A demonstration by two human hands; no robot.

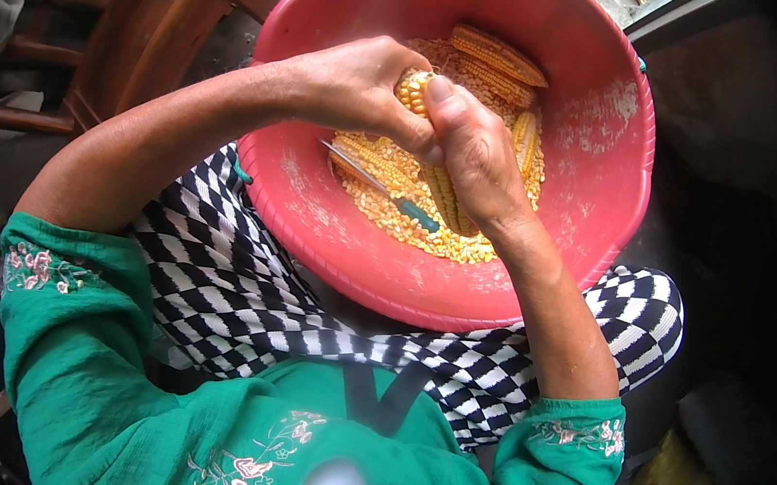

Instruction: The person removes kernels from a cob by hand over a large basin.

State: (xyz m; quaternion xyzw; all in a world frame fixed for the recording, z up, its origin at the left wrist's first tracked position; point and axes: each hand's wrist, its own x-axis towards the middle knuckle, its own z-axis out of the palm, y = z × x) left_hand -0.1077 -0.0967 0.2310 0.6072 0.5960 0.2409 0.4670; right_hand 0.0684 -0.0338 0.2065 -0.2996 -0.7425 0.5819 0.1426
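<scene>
An ear of dried yellow corn (414, 91) is gripped between my two hands above a red plastic basin (385, 271). My left hand (372, 89) wraps its far side. My right hand (478, 148) holds it from the near side, with the thumb pressed against the kernels. Most of this ear is hidden by my fingers. Below my right hand shows a length of corn (449, 199); whether it belongs to the held ear I cannot tell. Loose kernels (391, 224) cover the basin's bottom. On them lies a screwdriver-like tool with a green handle (416, 214) and thin metal shaft.
Several more ears rest in the basin, among them one at the back (498, 54), one at the right (524, 142) and one at the left (370, 155). A wooden chair (159, 28) stands to the left. The basin sits between my legs in checkered trousers (222, 279).
</scene>
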